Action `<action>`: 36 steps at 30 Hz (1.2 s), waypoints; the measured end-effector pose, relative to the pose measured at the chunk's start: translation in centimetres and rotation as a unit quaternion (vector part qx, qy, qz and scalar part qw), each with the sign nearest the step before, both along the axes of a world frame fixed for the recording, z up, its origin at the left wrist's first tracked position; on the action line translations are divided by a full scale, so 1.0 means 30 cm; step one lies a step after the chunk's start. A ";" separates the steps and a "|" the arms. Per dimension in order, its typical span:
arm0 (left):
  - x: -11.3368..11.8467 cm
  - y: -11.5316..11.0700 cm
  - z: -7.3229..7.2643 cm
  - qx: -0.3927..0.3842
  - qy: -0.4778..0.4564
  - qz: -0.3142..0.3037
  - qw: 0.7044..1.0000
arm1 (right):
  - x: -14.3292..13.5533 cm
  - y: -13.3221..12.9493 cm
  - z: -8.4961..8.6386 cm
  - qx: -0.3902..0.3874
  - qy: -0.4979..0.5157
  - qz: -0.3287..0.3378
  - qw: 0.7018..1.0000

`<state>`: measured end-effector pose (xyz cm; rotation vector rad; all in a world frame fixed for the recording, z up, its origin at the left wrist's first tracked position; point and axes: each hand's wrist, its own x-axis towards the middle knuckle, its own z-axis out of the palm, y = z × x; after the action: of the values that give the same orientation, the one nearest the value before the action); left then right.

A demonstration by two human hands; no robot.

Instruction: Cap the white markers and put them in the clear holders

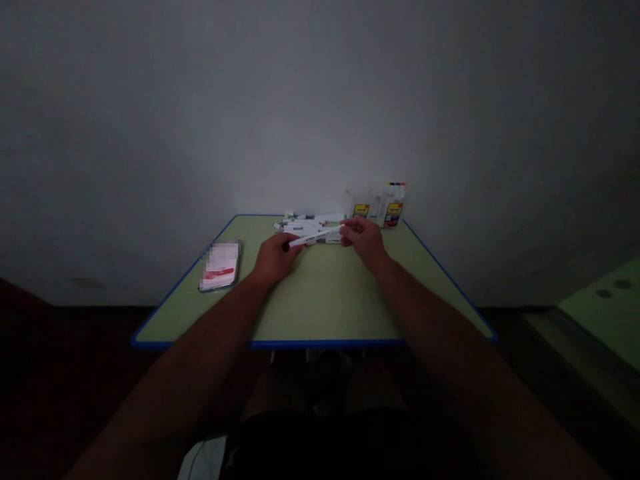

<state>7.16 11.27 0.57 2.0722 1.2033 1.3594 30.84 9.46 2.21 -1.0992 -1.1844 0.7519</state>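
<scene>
White and slim, a pen (320, 234) is pinched at both ends over the pale green table (325, 300), its left end by the closed fingers of the left hand (276, 257), its right end by those of the right hand (366, 241). Just beyond, more white pens (299, 229) are heaped (their markings are too small to be read). Clear packets (394, 208) are stood behind the right hand; a phone (220, 265) is laid at left.
</scene>
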 end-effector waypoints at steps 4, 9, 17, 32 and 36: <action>0.000 0.006 -0.004 0.000 0.007 0.010 1.000 | 0.010 0.000 0.002 -0.002 0.032 -0.007 0.999; 0.003 0.009 -0.007 0.008 0.008 -0.002 1.000 | 0.011 -0.008 0.013 -0.012 0.055 0.003 0.998; 0.012 0.013 -0.012 0.007 -0.017 -0.016 1.000 | 0.018 -0.019 0.031 -0.031 0.118 0.005 0.993; 0.012 0.011 -0.013 -0.017 0.213 -0.013 0.977 | 0.065 -0.008 0.089 -0.026 0.175 -0.032 0.984; 0.006 0.024 -0.035 0.003 0.313 -0.055 0.948 | 0.107 -0.006 0.118 -0.023 0.180 -0.070 0.981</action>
<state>7.32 11.99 -0.49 2.6320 1.2748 0.6571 34.04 9.29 5.75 -1.0205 -0.7799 0.8317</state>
